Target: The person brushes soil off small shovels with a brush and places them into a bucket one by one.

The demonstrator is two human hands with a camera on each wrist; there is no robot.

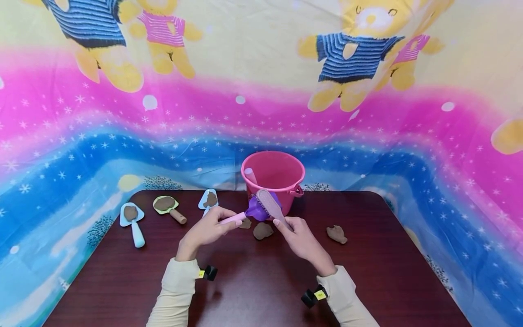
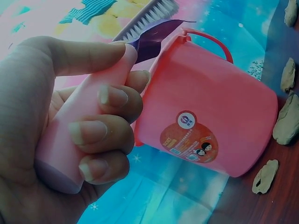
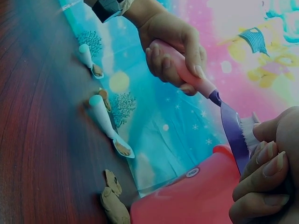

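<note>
My left hand grips the pink handle of a small purple toy shovel, its fingers wrapped round the handle in the left wrist view. In my right hand is a pinkish brush, held by its handle. The brush's pale bristles meet the purple blade in the right wrist view. Both tools are raised in front of a pink bucket, overlapping its wall in the head view. Inside the bucket, a pale pink handle end leans against the rim.
Brown clay-like lumps lie on the dark table: one lump before the bucket, a smaller piece beside it, another lump at right. Leftward lie a blue shovel, a green-edged one and another blue one, all bearing brown lumps.
</note>
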